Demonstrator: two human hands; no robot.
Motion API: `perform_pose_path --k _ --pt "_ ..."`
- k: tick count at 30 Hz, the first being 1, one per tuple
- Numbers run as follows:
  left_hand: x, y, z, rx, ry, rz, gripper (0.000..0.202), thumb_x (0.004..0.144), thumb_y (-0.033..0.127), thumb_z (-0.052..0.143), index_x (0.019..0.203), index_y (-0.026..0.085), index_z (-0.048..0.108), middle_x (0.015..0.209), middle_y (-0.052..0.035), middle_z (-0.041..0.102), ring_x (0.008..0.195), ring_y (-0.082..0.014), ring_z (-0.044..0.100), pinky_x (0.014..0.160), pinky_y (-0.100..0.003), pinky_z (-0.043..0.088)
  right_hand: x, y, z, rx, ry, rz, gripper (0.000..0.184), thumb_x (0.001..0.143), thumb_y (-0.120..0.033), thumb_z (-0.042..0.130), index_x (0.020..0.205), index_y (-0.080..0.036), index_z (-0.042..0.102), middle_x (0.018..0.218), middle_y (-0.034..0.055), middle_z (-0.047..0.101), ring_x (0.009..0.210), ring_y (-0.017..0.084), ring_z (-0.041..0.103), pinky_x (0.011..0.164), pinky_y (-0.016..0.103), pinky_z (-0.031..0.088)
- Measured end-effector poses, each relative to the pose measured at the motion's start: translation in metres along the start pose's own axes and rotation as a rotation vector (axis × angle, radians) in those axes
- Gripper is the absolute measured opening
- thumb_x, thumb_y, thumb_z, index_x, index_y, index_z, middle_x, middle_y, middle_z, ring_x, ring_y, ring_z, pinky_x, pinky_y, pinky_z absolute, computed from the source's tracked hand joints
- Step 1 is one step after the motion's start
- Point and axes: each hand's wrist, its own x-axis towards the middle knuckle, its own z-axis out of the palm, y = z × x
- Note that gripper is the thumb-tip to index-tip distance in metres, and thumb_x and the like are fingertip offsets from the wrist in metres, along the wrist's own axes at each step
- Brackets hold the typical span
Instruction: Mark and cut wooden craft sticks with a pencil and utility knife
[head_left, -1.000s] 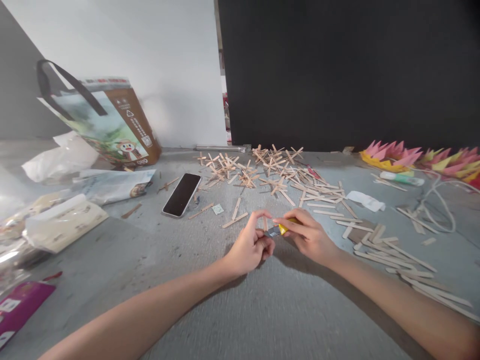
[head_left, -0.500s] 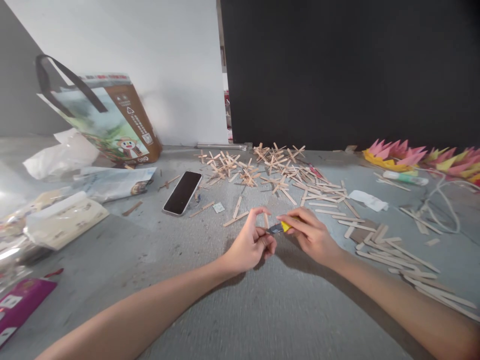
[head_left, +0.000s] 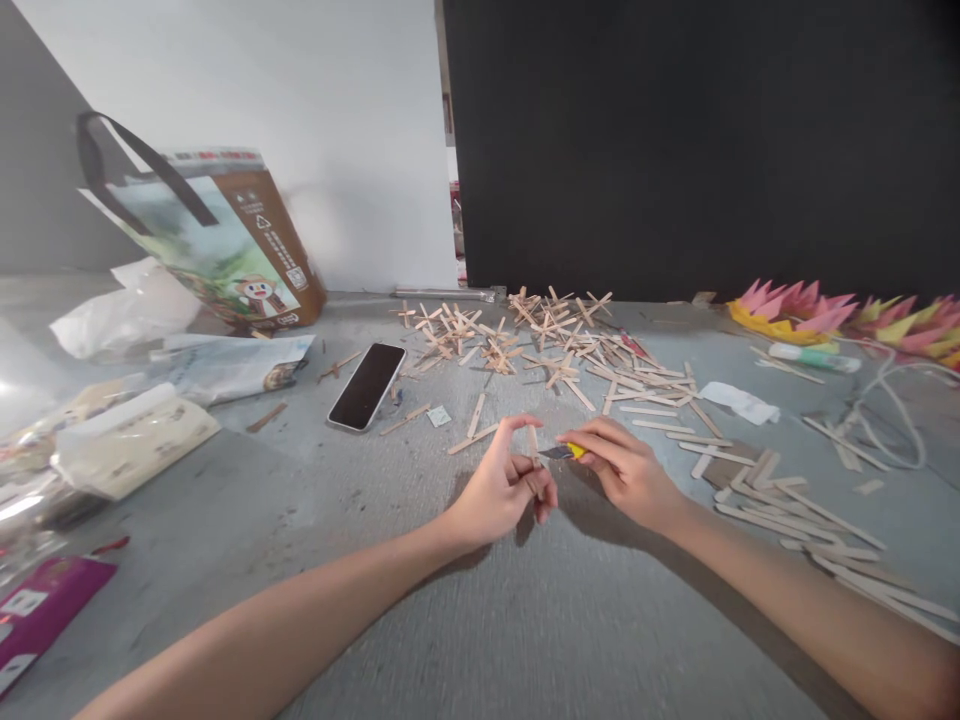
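My left hand point(head_left: 504, 487) pinches a short wooden craft stick point(head_left: 534, 450) and holds it upright just above the grey table point(head_left: 420, 600). My right hand point(head_left: 626, 471) grips a small yellow utility knife point(head_left: 568, 451). Its grey blade points left and touches the stick. Both hands meet at the middle of the table, in front of a scatter of wooden sticks point(head_left: 645, 385).
Glued stick crosses point(head_left: 495, 335) lie behind the hands. A black phone point(head_left: 367, 385) rests to the left. A printed carrier bag point(head_left: 217, 245) and plastic packets point(head_left: 127, 440) crowd the left side. Paper flowers point(head_left: 825, 315), a glue tube point(head_left: 814, 357) and a white cord point(head_left: 885, 420) sit at the right.
The stick now stands more upright in my left fingers, and the knife blade has moved up against it. Both hands shifted slightly to the right.
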Motion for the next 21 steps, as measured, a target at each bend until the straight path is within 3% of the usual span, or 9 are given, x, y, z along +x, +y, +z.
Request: perform_pose_path --k 21 --pt "-0.0025 -0.0001 -0.0006 0.006 -0.019 -0.017 0.056 0.101 0.042 0.067 0.144 0.024 0.036 0.075 0.0028 0.068 0.055 -0.0111 0.062 0.058 -0.023 0.05 0.0022 -0.0005 -0.0023 -0.031 -0.034 -0.023 0.033 0.107 -0.015 0.053 0.131 -0.028 0.071 0.107 0.0083 0.071 0.096 0.025 0.065 0.082 0.042 0.053"
